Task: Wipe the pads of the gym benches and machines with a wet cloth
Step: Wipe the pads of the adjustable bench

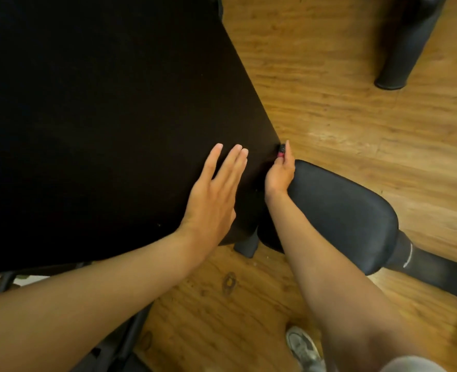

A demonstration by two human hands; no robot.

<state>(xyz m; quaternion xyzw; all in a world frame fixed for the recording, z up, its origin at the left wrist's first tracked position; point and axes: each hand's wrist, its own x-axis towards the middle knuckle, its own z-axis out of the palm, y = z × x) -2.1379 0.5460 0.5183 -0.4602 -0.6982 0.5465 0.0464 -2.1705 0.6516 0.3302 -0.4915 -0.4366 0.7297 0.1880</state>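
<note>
The left hand (211,200) lies flat, its fingers straight, on the large black back pad (101,116) near the pad's lower right edge. The right hand (279,173) reaches into the gap between this pad and the smaller black seat pad (342,213); its grip is closed around a small red and black knob (281,151), which seems to be an adjustment pin of the bench. No wet cloth is visible, so I cannot say where it is; neither hand holds one.

In my judgement the step in hand is not wiping itself but setting the bench: the left hand steadies the back pad while the right works the knob. The next move probably calls for pulling or turning the knob while the other hand carries the weight of the pad, so it does not drop suddenly. After that, the cloth must be found. Below, a shoe (302,347) stands on the wooden floor (356,103).
</note>
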